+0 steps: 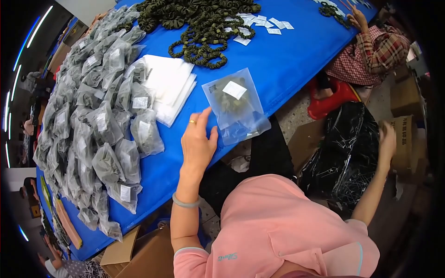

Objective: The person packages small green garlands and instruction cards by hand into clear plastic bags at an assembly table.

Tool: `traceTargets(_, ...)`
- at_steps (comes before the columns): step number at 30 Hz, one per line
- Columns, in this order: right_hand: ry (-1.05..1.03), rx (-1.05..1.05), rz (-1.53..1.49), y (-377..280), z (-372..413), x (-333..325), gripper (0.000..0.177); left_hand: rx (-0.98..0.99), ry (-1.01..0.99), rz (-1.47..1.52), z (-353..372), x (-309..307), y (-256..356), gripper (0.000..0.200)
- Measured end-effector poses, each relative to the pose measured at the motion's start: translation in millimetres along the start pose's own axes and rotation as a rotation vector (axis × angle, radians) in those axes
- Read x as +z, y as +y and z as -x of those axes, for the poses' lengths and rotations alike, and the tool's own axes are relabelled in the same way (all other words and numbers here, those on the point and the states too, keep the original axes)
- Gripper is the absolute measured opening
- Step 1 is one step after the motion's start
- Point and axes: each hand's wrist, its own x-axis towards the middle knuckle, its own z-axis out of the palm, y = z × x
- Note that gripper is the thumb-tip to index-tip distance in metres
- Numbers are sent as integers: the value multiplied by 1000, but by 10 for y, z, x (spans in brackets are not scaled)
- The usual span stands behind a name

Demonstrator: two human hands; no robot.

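A frosted plastic bag (221, 99) lies at the table's near edge, with a dark green scrunchie (230, 104) inside and a white label (235, 90) over it. Right at the bag's left edge is my left hand (200, 134), palm down, thumb and fingers apart, a ring on one finger. My right hand (387, 139) hangs low at the far right, beside a box lined with a black plastic bag (345, 153); its fingers are smeared and partly turned from view.
Many filled bags (104, 120) are heaped at left, beside a stack of flat white bags (167, 83). Dark green scrunchies (204, 41) and loose white labels (273, 25) lie farther back on the blue table (306, 51). Another person in a checked shirt (382, 51) sits near a red stool (331, 102).
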Motion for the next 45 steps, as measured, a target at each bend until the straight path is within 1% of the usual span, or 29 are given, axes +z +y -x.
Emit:
traceTargets(1,196,-315,-67,-692,-50,-97,30,3,-9,-6,-13,-3,3,15)
traceTargets(2,188,-396,-262,-1386,-32,-139,29,160,-10,-81,-54,-4,8,16)
traceTargets(4,216,-846,-500,-2442,51,-62,25,464,4,-233,-144,-20,12,18)
traceTargets(5,266,-1065,-514,-2811,88,73,30,614,12,-312,-162,-41,6,20)
traceTargets(6,248,-1251,-432,-2998,142,242,38,606,20,-323,-154,-34,-6,20)
traceTargets(7,168,-1381,-460,-3192,164,338,43,590,29,-240,-139,17,-26,18)
traceTargets(8,147,-1472,-514,-3348,175,434,33,575,39,-157,-121,84,-50,16)
traceTargets(9,122,-1472,-637,-3464,196,535,20,560,48,-75,-108,137,-70,14)
traceTargets(10,31,-1392,-851,-3541,196,575,8,544,54,9,-96,156,-77,12)
traceTargets(11,-150,-1208,-1098,-3602,213,623,6,537,58,0,-80,149,-70,12)
traceTargets(12,-404,-894,-1370,-3640,263,640,1,340,25,95,-55,145,-55,10)
traceTargets(14,-649,-496,-1621,-3705,321,695,6,-58,-43,290,10,156,-11,7)
traceTargets(15,-640,-427,-1581,-3739,357,702,11,-257,-82,385,30,168,12,7)
traceTargets(16,-644,-421,-1582,-3753,381,698,11,-261,-87,383,30,185,36,7)
traceTargets(20,-634,-271,-1370,-3788,399,604,10,-400,-65,102,-43,260,128,12)
traceTargets(21,-636,-268,-1370,-3810,410,570,10,-402,-68,101,-39,294,143,12)
traceTargets(23,-589,-295,-1082,-3891,423,480,8,-275,90,-127,-28,380,160,15)
traceTargets(25,-534,-319,-802,-3960,433,437,7,-141,248,-360,-26,434,172,23)
traceTargets(26,-537,-322,-804,-3975,443,453,7,-143,249,-363,-24,441,185,23)
traceTargets(30,271,-620,-906,-4106,402,612,7,-274,330,103,-140,378,264,52)
traceTargets(31,277,-628,-917,-4138,407,635,7,-273,343,96,-181,326,301,52)
traceTargets(35,34,-876,-827,-4106,454,664,10,-599,9,464,-366,97,547,79)
traceTargets(36,46,-879,-827,-4123,384,649,10,-589,16,467,-388,106,517,79)
traceTargets(40,-428,-737,-1010,-4303,-37,560,14,-458,93,643,-474,178,142,86)
traceTargets(41,-368,-761,-980,-4430,-151,571,17,-442,186,698,-530,57,25,88)
traceTargets(42,-311,-786,-950,-4603,-251,594,20,-469,263,766,-631,-319,108,85)
traceTargets(43,-304,-793,-958,-4777,-316,653,20,-407,394,558,-715,-604,-88,84)
traceTargets(44,-140,-923,-966,-4975,-357,748,19,-342,522,347,-796,-921,-312,83)
traceTargets(45,31,-1047,-970,-5185,-387,834,18,-337,675,229,-869,-1228,-521,82)
